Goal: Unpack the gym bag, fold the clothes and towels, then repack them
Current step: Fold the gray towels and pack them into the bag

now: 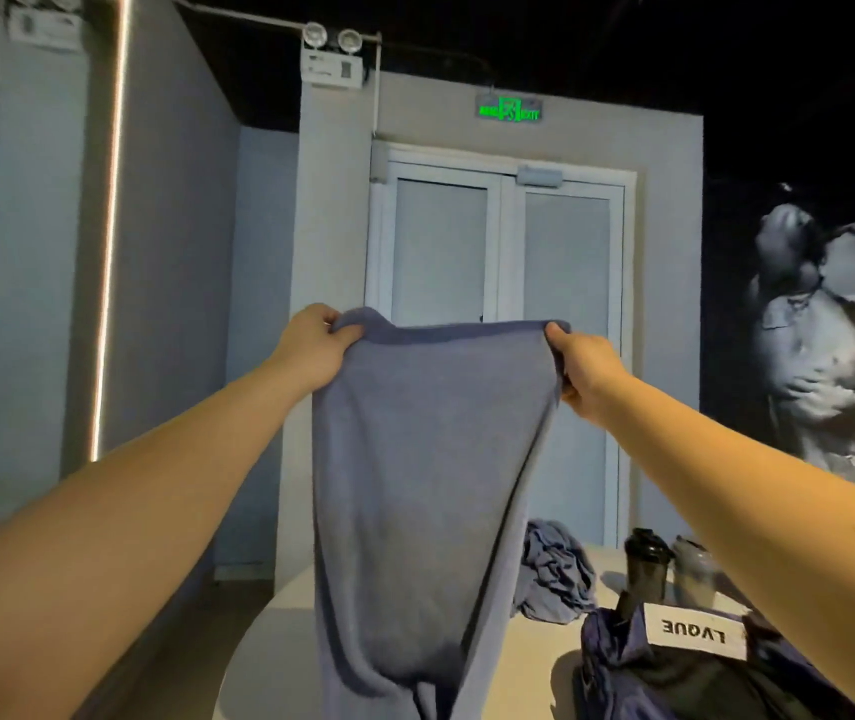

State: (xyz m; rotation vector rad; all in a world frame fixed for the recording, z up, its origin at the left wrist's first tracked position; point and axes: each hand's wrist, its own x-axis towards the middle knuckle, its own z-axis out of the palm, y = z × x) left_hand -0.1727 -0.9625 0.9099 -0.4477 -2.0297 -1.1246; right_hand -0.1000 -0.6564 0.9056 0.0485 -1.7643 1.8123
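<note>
A pale cream table (pixel 519 662) with a rounded edge carries everything. At its far side lies a crumpled blue-grey cloth heap (pixel 555 574). Just to the right of it stand a dark translucent shaker bottle (pixel 646 566) with a black lid and, beside that, a cloudy grey bottle (pixel 693 571). In front of them sits an open navy fabric gym bag (pixel 675 683) with a white label (pixel 695 630) reading LVQUE upside down. A hanging blue-grey towel (pixel 425 459) hides the table's middle.

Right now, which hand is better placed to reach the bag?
Right hand: the bag lies below that arm; the left hand would likely have to cross the towel both hold.
</note>
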